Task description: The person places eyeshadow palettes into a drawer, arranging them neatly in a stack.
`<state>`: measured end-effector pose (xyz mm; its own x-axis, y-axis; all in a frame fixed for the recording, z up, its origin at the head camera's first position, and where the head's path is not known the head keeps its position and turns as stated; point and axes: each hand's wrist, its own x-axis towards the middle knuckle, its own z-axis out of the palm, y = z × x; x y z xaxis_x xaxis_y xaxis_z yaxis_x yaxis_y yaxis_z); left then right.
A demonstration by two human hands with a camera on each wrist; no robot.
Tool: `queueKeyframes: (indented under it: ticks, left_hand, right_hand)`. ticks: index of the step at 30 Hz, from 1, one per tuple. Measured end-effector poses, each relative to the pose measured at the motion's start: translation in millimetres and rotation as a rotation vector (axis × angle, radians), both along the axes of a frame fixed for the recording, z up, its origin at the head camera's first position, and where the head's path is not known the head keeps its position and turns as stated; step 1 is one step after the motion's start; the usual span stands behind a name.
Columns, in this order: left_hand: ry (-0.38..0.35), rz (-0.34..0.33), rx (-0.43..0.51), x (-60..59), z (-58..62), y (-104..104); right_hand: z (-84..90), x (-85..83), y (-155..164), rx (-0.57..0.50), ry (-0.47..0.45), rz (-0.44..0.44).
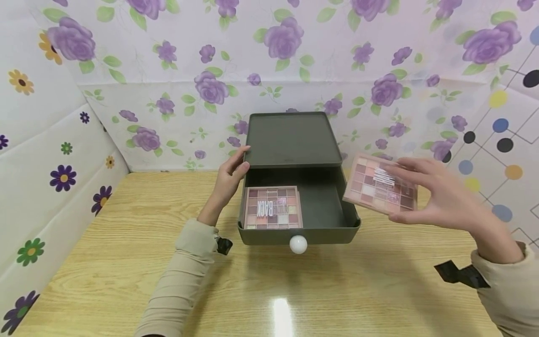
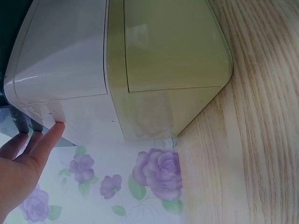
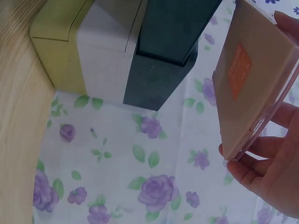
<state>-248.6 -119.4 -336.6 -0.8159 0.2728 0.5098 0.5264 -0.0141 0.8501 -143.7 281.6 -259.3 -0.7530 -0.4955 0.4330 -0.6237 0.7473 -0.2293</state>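
My right hand (image 1: 442, 199) grips an eyeshadow palette (image 1: 366, 187) by its edge, held tilted in the air right of the drawer. The right wrist view shows the palette's plain pinkish back (image 3: 252, 70) with an orange label. In the head view, another eyeshadow palette (image 1: 273, 217) lies face up in the left part of the pulled-out dark green drawer (image 1: 326, 201), which has a white knob (image 1: 298, 244). My left hand (image 1: 227, 180) rests against the left side of the drawer unit (image 1: 290, 138), its fingertips touching the wall with fingers fairly straight.
Below the green tier, the unit has a white tier (image 2: 60, 56) and a yellow one (image 2: 177, 46). It stands on a wood-grain table (image 1: 139, 234) close to a flowered backdrop (image 1: 177, 93). Patterned sheets rise at left and right.
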Motion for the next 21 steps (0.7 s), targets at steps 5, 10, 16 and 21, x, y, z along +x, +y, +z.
queueKeyframes:
  ticks: [5,10,16,21]
  left_hand:
    - [-0.01,0.008,-0.006,0.6,0.5,0.1]
    - [-0.019,0.011,-0.004,-6.4,-5.4,-1.3]
    - [-0.027,0.002,0.01,-19.6,-17.8,-4.5]
    - [-0.011,0.009,0.011,-20.6,-19.9,-4.7]
  right_hand:
    - [2.2,-5.2,-12.1,-0.022,-0.016,0.038]
    - [1.1,-11.7,-23.5,-0.05,-0.03,0.096]
    - [4.3,-14.9,-38.8,-0.008,-0.025,0.088]
    - [9.1,-16.6,-51.8,0.082,-0.024,0.074]
